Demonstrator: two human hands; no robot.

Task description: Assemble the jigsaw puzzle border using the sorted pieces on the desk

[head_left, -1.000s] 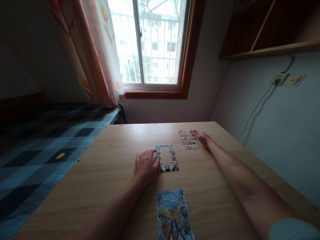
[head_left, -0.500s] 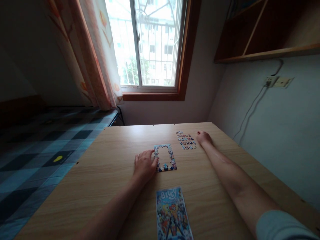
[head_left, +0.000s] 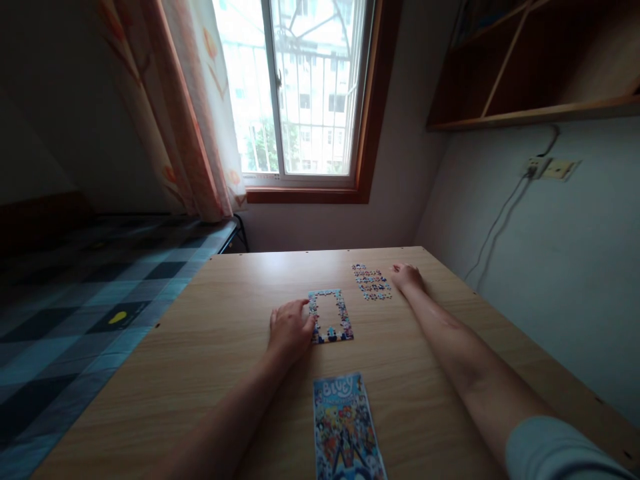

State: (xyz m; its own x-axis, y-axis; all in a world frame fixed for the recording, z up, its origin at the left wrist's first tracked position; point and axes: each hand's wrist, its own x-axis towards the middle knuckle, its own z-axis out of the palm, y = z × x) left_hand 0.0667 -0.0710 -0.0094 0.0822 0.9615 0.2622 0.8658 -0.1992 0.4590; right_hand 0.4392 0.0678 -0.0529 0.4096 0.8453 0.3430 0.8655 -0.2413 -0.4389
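A rectangular jigsaw frame (head_left: 330, 315) with an empty middle lies flat on the wooden table (head_left: 225, 347). My left hand (head_left: 289, 328) rests palm down beside it, fingertips touching its left edge, fingers slightly spread. Farther back, a patch of several loose puzzle pieces (head_left: 371, 282) lies in rows. My right hand (head_left: 407, 275) sits at that patch's right edge with its fingers curled in; whether it holds a piece is hidden. A colourful picture card (head_left: 345, 427) marked "Bluey" lies near the table's front edge.
A bed with a checked blue cover (head_left: 100, 293) stands left of the table. A window (head_left: 305, 87) with a curtain (head_left: 190, 113) is behind. On the right are a wall, a socket with a cable (head_left: 537, 167), and a wooden shelf (head_left: 530, 113) above.
My right hand drew back from over the loose pieces to their right edge and curled its fingers. The left hand stayed by the frame. The view shifted slightly.
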